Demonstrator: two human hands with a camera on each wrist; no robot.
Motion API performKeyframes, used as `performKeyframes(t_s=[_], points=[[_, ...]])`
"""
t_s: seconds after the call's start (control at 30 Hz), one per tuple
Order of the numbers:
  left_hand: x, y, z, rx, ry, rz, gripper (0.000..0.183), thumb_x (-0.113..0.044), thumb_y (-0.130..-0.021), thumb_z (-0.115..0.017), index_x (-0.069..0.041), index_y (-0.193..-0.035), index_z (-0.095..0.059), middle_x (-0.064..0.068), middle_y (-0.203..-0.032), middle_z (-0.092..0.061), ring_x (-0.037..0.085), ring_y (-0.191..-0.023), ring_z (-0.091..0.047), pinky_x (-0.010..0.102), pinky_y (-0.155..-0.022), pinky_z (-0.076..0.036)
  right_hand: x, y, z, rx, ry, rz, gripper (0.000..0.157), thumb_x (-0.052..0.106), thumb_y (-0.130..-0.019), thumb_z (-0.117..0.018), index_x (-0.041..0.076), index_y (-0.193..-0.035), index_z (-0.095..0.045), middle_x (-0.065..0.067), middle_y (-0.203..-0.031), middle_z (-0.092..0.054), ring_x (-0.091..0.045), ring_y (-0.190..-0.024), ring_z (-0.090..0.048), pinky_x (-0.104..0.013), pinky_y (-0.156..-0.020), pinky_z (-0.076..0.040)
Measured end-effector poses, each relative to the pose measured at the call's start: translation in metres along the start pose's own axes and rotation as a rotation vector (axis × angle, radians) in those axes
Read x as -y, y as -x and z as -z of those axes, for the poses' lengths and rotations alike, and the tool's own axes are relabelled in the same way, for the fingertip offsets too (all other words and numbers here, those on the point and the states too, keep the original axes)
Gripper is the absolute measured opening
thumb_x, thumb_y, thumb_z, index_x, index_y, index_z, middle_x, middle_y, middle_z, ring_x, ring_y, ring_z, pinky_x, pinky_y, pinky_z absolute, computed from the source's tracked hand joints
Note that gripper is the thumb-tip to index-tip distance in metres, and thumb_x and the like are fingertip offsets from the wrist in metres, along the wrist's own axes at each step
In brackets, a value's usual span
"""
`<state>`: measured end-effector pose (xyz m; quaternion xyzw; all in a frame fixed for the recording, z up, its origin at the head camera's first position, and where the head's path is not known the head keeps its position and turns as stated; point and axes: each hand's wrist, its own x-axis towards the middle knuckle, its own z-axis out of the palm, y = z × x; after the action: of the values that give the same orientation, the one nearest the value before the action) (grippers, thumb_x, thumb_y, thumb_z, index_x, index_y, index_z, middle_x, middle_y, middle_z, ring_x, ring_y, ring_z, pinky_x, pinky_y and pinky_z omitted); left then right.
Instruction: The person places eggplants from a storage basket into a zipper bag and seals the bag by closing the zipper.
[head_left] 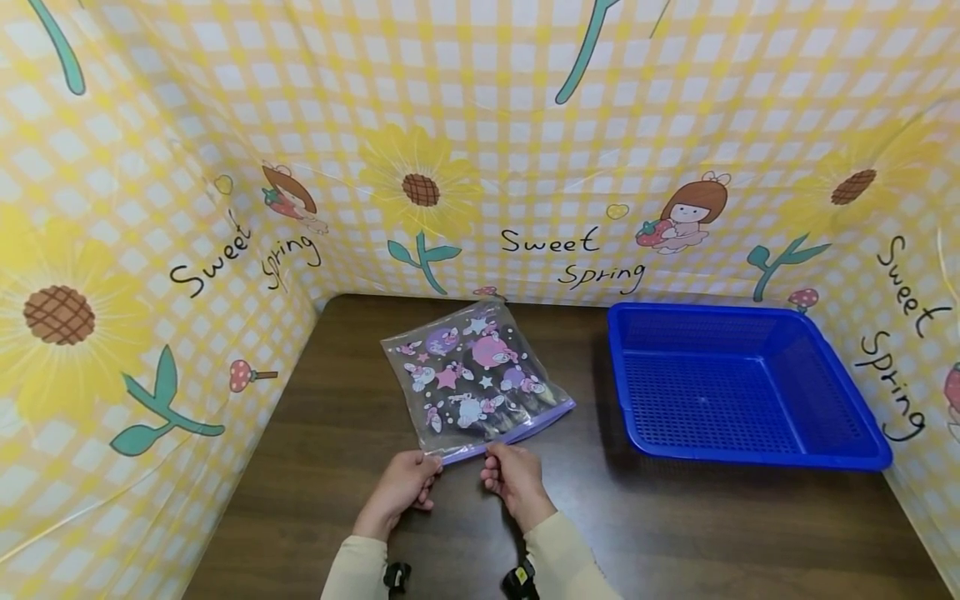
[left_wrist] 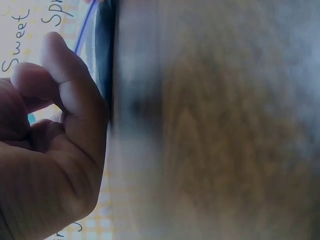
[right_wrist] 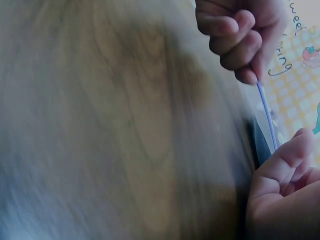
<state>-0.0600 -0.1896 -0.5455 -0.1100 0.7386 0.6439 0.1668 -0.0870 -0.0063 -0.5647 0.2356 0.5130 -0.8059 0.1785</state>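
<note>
A clear zip bag (head_left: 450, 375) printed with pink, purple and white cartoon figures and stars lies tilted on the table, its purple zip edge (head_left: 536, 421) toward me. My left hand (head_left: 401, 487) pinches the left end of that edge between thumb and fingers. A short way to the right, my right hand (head_left: 517, 479) pinches the same strip, its other fingers curled under. To the right of that hand the purple edge bows apart slightly. The right wrist view shows the zip strip (right_wrist: 266, 112) stretched between both hands. Whether the bag holds something dark, I cannot tell.
A blue plastic basket (head_left: 622, 400) with a perforated bottom stands at the right of the brown wooden table (head_left: 300, 500). Yellow checked cloth (head_left: 510, 167) with flowers and lettering walls the back and both sides.
</note>
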Motion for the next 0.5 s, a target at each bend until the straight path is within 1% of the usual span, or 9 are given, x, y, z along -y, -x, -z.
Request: performKeyframes(t_s=[0.2, 0.5], points=[[-0.002, 0.0, 0.001, -0.008, -0.002, -0.008, 0.026, -0.014, -0.094, -0.054, 0.01, -0.083, -0.054, 0.0, -0.055, -0.042, 0.009, -0.04, -0.045, 0.032, -0.045, -0.051, 0.009, -0.004, 0.008, -0.01, -0.005, 0.017, 0.009, 0.006, -0.084, -0.059, -0.001, -0.08, -0.057, 0.001, -0.056, -0.054, -0.007, -0.043, -0.053, -0.019, -0.04, -0.043], [-0.004, 0.0, 0.002, -0.025, -0.031, -0.021, 0.026, -0.013, -0.093, -0.054, 0.011, -0.085, -0.056, 0.001, -0.056, -0.042, 0.01, -0.04, -0.044, 0.033, -0.044, -0.05, 0.023, -0.017, 0.028, -0.069, 0.001, 0.043, 0.008, 0.005, -0.084, -0.059, -0.002, -0.082, -0.056, 0.0, -0.056, -0.055, -0.008, -0.043, -0.054, -0.02, -0.04, -0.043]])
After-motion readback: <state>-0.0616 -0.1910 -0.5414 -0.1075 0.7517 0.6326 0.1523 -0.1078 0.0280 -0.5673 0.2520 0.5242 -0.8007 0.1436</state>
